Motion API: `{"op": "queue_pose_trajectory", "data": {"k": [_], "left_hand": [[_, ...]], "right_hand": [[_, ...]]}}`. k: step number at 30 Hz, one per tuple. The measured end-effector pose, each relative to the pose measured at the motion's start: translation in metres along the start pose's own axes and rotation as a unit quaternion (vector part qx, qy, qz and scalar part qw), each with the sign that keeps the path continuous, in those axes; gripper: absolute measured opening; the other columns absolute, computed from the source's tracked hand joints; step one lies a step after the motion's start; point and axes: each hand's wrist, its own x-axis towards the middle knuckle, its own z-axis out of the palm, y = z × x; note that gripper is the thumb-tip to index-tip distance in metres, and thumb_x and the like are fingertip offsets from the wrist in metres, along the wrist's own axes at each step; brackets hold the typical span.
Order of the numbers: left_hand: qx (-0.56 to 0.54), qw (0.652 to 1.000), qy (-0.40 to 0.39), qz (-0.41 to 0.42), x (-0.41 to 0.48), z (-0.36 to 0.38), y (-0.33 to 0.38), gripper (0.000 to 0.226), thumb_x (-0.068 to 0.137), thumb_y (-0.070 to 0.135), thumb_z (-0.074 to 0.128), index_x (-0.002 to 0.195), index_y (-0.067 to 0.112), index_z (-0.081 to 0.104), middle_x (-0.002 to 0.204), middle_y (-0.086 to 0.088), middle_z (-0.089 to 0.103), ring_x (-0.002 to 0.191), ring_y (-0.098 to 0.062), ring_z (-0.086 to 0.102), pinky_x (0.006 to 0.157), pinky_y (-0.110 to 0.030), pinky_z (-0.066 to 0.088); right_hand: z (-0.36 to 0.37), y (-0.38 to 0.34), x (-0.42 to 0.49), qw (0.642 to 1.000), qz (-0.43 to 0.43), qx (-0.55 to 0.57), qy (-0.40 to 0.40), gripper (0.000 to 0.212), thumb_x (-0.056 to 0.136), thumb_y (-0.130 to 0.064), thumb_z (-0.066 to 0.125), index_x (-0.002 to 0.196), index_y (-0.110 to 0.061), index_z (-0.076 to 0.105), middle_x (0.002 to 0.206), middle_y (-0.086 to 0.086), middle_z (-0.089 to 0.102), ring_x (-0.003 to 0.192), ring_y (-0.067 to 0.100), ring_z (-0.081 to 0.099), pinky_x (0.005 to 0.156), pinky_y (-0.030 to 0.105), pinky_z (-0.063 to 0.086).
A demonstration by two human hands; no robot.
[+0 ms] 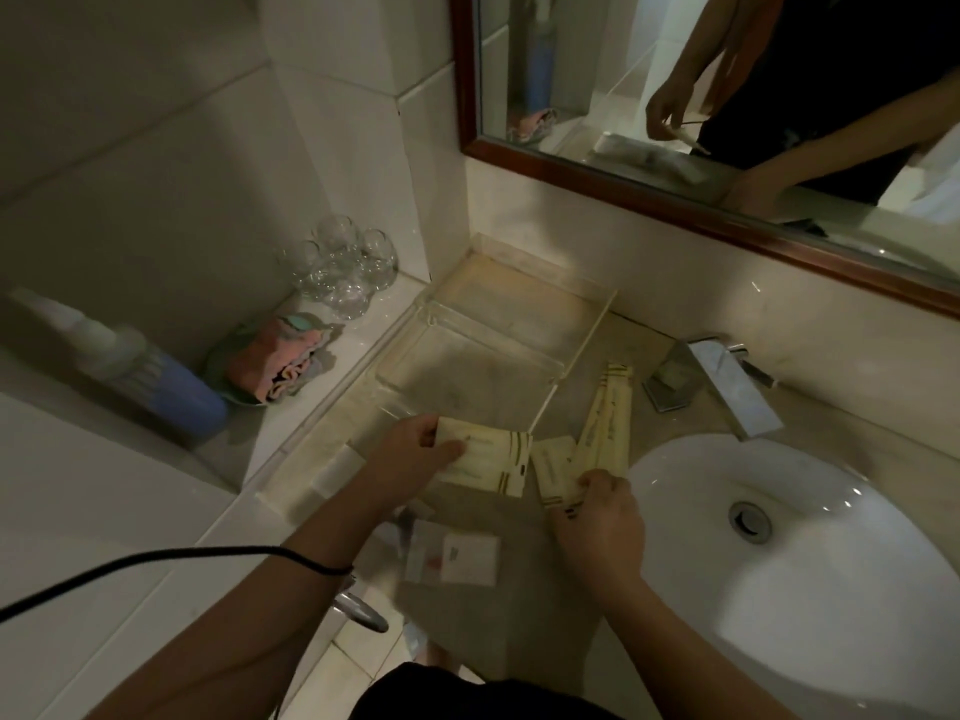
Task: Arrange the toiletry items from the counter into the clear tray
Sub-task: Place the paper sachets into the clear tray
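Both hands hold cream packets over the counter, just short of the clear tray.

The left hand (415, 452) pinches a wide cream packet (485, 462) by its left end, thumb on top and fingers underneath, holding it just above the counter (498, 631) at the near edge of the clear tray (467, 350). The right hand (597, 517) is closed around the lower ends of a small cream packet (553, 472) and two long cream packets (605, 418) that fan up toward the tap (727, 381). The tray sits against the back wall with nothing visible inside. A white sachet (457, 558) lies flat on the counter below the hands, left of the sink (779, 579). Drinking glasses (343, 265), a folded cloth (275, 361) and a blue bottle (130, 366) rest on the ledge to the left.
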Motion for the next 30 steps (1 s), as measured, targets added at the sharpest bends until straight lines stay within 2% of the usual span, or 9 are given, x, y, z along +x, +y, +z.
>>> {"op": "queue_pose_trajectory", "data": {"k": [3, 6, 9, 12, 15, 18, 23, 28, 30], "left_hand": [[0.009, 1.000, 0.011, 0.003, 0.000, -0.010, -0.001, 0.008, 0.085, 0.015, 0.067, 0.093, 0.012, 0.070, 0.087, -0.009, 0.073, 0.079, -0.020, 0.069, 0.074, -0.037, 0.056], [0.047, 0.998, 0.034, 0.016, 0.000, -0.021, -0.003, 0.032, 0.074, 0.032, 0.071, 0.091, 0.005, 0.071, 0.089, -0.020, 0.069, 0.084, -0.033, 0.066, 0.080, -0.049, 0.053], [0.042, 0.997, 0.026, 0.052, 0.002, -0.031, -0.002, 0.012, 0.076, 0.017, 0.074, 0.085, 0.024, 0.076, 0.091, -0.002, 0.064, 0.084, -0.021, 0.061, 0.080, -0.036, 0.052], [0.031, 0.997, 0.020, 0.065, 0.003, -0.044, -0.001, 0.034, 0.075, 0.006, 0.075, 0.072, 0.040, 0.074, 0.090, 0.005, 0.054, 0.080, -0.015, 0.056, 0.076, -0.024, 0.048], [-0.005, 0.998, 0.000, 0.061, 0.006, -0.057, -0.001, 0.038, 0.081, -0.002, 0.067, 0.068, 0.033, 0.075, 0.113, -0.003, 0.057, 0.101, -0.021, 0.062, 0.083, -0.029, 0.055], [-0.091, 0.994, -0.013, 0.052, 0.012, -0.064, 0.000, 0.045, 0.080, -0.018, 0.058, 0.063, 0.021, 0.074, 0.127, -0.004, 0.055, 0.109, -0.026, 0.061, 0.076, -0.024, 0.057], [-0.113, 0.994, 0.009, -0.001, 0.024, -0.065, 0.004, 0.017, 0.079, -0.014, 0.064, 0.087, 0.000, 0.071, 0.098, -0.009, 0.068, 0.068, 0.001, 0.069, 0.059, -0.012, 0.054], [-0.141, 0.990, -0.003, -0.030, 0.039, -0.073, 0.002, 0.017, 0.082, -0.007, 0.063, 0.093, 0.002, 0.072, 0.087, 0.002, 0.069, 0.068, 0.001, 0.068, 0.057, -0.011, 0.053], [-0.153, 0.986, 0.008, -0.065, 0.049, -0.080, -0.001, 0.019, 0.082, -0.009, 0.060, 0.091, 0.001, 0.074, 0.088, -0.002, 0.071, 0.076, -0.010, 0.070, 0.067, -0.021, 0.059]], "right_hand": [[0.003, -0.004, -0.002, 1.000, 0.018, -0.012, 0.014, 0.051, 0.079, -0.046, 0.062, 0.120, -0.018, 0.049, 0.117, 0.009, 0.049, 0.099, 0.026, 0.052, 0.082, 0.039, 0.050], [0.001, -0.008, -0.005, 0.999, 0.029, -0.013, 0.028, 0.048, 0.081, -0.052, 0.059, 0.114, -0.019, 0.050, 0.112, 0.006, 0.049, 0.095, 0.023, 0.052, 0.080, 0.038, 0.050], [0.001, -0.011, -0.004, 0.998, 0.030, -0.038, 0.032, 0.048, 0.079, -0.058, 0.059, 0.108, -0.022, 0.049, 0.104, 0.003, 0.052, 0.088, 0.020, 0.053, 0.076, 0.038, 0.051], [0.000, -0.016, -0.003, 0.998, 0.050, -0.019, 0.028, 0.046, 0.077, -0.053, 0.065, 0.109, -0.023, 0.047, 0.102, 0.000, 0.054, 0.085, 0.018, 0.053, 0.074, 0.037, 0.052], [0.001, -0.022, -0.005, 0.994, 0.076, 0.077, -0.008, 0.046, 0.079, -0.037, 0.071, 0.116, -0.022, 0.046, 0.107, -0.001, 0.051, 0.086, 0.015, 0.052, 0.070, 0.028, 0.047], [0.000, -0.030, -0.009, 0.990, 0.075, 0.118, -0.007, 0.039, 0.078, -0.031, 0.073, 0.109, -0.024, 0.051, 0.102, -0.003, 0.051, 0.081, 0.010, 0.052, 0.060, 0.020, 0.041], [-0.008, -0.047, -0.017, 0.984, 0.052, 0.171, 0.004, 0.023, 0.076, -0.014, 0.069, 0.079, -0.029, 0.052, 0.097, 0.000, 0.053, 0.077, 0.008, 0.054, 0.060, 0.020, 0.042], [-0.024, -0.067, -0.031, 0.952, 0.063, 0.300, -0.027, 0.029, 0.082, -0.023, 0.072, 0.099, -0.035, 0.052, 0.094, -0.009, 0.065, 0.076, 0.005, 0.068, 0.062, 0.029, 0.059], [-0.031, -0.078, -0.035, 0.945, 0.061, 0.322, -0.018, 0.036, 0.081, -0.021, 0.074, 0.102, -0.038, 0.051, 0.093, -0.010, 0.065, 0.076, 0.002, 0.067, 0.065, 0.033, 0.061]]}}
